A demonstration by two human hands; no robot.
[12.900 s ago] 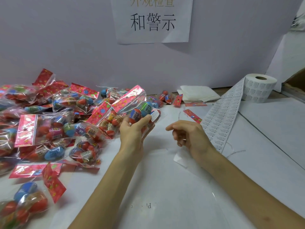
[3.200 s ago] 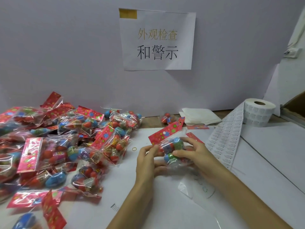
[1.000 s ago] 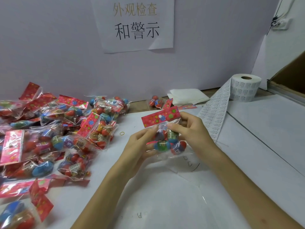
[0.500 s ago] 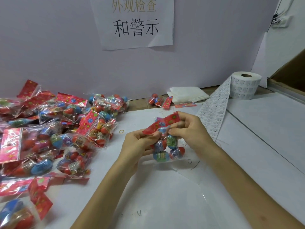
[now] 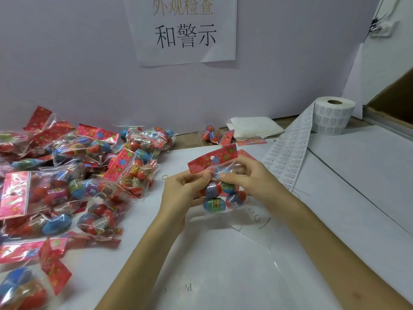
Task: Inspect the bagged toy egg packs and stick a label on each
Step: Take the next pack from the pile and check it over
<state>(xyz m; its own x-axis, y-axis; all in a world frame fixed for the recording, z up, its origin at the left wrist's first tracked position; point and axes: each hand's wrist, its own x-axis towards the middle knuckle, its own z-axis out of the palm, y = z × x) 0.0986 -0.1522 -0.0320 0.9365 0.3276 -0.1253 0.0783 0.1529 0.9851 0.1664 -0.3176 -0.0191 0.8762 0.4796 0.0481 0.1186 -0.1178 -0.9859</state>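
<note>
Both my hands hold one clear bagged egg pack (image 5: pixel 220 195) above the white table sheet (image 5: pixel 223 276), its red flowered header card (image 5: pixel 212 161) upright and facing me. My left hand (image 5: pixel 181 193) pinches the bag just under the header on the left. My right hand (image 5: pixel 252 182) pinches it on the right. Several red and blue toy eggs hang in the bag below my fingers. A roll of white labels (image 5: pixel 333 117) stands at the back right, its strip (image 5: pixel 288 157) trailing toward my right hand.
A big pile of egg packs (image 5: pixel 73 180) covers the left of the table. One lone pack (image 5: pixel 214 135) and a folded white cloth (image 5: pixel 254 129) lie near the back wall. A small rubber band (image 5: pixel 165 176) lies left of my hands. A cardboard box (image 5: pixel 393 104) sits far right.
The pack's header card has swung from tilted down-left to upright and flat toward me. Both hands have kept their grip on the bag and stayed near the same spot.
</note>
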